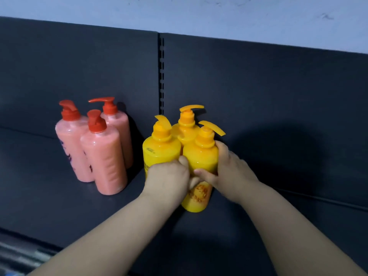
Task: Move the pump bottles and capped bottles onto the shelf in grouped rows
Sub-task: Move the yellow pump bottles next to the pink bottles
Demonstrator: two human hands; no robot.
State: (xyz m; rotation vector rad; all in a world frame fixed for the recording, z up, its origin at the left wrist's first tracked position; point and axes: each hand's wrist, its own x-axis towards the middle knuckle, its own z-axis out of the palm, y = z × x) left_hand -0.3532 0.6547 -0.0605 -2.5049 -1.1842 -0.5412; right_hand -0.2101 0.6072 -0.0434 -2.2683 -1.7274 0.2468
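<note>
I see the dark shelf (49,206) carrying everything, its back panel (258,86) split by a slotted upright (161,76). Three pink pump bottles (107,162) stand clustered at the left. Well apart from them, three yellow pump bottles (186,132) stand bunched before the upright. My hands are close together. The right hand (229,166) wraps the front yellow bottle (201,156), and the left hand (169,176) curls round the left yellow bottle (162,148), likely squaring the group. The pump spouts point different ways and could snag.
</note>
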